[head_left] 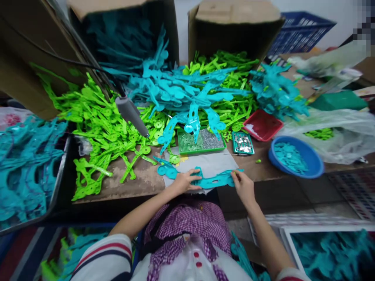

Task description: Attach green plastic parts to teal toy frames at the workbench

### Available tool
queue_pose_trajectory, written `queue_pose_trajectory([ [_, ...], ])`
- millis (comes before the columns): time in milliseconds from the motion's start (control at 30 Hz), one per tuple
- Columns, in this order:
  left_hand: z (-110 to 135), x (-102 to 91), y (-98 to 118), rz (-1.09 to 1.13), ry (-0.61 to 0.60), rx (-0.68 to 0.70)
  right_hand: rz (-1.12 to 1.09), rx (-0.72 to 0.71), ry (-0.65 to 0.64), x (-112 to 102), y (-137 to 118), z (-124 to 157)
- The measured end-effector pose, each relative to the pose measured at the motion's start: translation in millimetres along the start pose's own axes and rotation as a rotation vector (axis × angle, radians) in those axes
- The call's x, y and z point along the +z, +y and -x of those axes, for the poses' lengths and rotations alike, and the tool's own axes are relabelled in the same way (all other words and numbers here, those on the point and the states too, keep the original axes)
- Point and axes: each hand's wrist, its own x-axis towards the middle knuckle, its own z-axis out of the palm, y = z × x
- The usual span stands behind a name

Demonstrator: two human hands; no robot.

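Note:
A long teal plastic part (215,180) lies across a white sheet (211,164) at the near edge of the brown table (137,179). My left hand (184,181) presses on its left end, fingers curled over it. My right hand (242,183) pinches its right end. Another teal part (164,168) lies just left of my left hand. Behind the sheet stand a green tray of small metal screws (202,141) and a smaller teal tray of silver discs (242,143).
Heaps of green parts (99,128) and teal parts (175,86) spill from cardboard boxes (234,23). A hanging grey power screwdriver (131,115), a red tray (263,125), a blue bowl (295,157), plastic bags (340,132) and side bins of teal parts (26,168) surround the spot.

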Motion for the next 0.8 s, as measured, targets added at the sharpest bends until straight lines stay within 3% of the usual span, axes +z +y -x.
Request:
queue_pose_trajectory([
  [167, 3, -4.8, 3, -0.016, -0.02, 0.007, 0.072, -0.189, -0.034, -15, 0, 5],
  [300, 1, 0.5, 7, -0.034, -0.018, -0.016, 0.337, -0.541, -0.206, -10, -14, 3],
  [400, -1, -2.0, 11, 0.057, 0.048, -0.042, 0.416, -0.723, -0.344, 4, -30, -4],
  [467, 7, -14.9, 18, 0.173, 0.172, -0.012, 0.389, -0.778, -0.341, 3, -35, -8],
  [567, 36, -48.4, 35, 0.3, 0.475, 0.029, 0.35, -0.856, -0.243, -22, -26, -8],
  [633, 60, -71.5, 46, 0.332, 0.627, -0.038, 0.34, -0.878, -0.14, -49, -10, -5],
  [700, 78, -88.6, 51, 0.376, 0.707, -0.191, 0.313, -0.874, -0.069, -75, 7, -4],
  [800, 81, -98.3, 43, 0.494, 0.725, -0.448, 0.252, -0.8, -0.126, -112, 23, -14],
])
